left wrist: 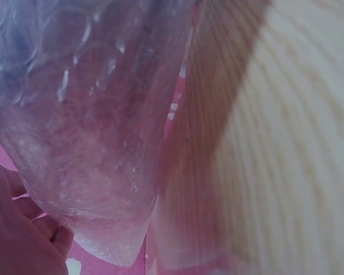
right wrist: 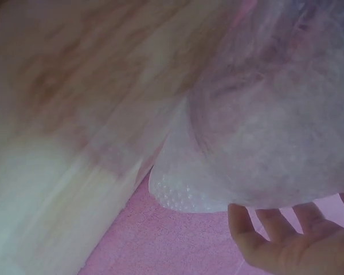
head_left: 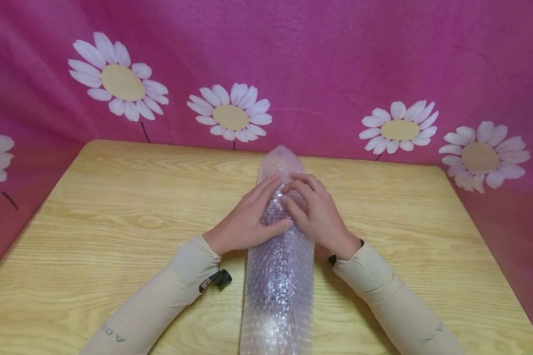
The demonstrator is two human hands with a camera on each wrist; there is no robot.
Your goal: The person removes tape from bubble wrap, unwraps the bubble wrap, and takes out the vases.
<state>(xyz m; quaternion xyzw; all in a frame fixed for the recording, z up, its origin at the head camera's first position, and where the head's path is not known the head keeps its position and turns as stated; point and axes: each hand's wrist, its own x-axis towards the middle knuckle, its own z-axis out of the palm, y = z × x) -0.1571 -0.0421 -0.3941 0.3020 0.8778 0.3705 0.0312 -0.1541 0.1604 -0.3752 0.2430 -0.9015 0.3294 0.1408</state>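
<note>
Daisy backdrop; left grip uncurled, right grip loosely bent on bubble-wrapped bundle reaching desk far edge; likely smoothing; next probably firmer pressing

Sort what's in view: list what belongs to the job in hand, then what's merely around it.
In the job:
- bubble wrap, lying lengthwise under both hands
- left hand, resting on it
- right hand, touching it

Merely around:
- wood-grain table, as support
- pink daisy-print cloth, behind

1 long, shiny bubble-wrap bundle on table
</note>
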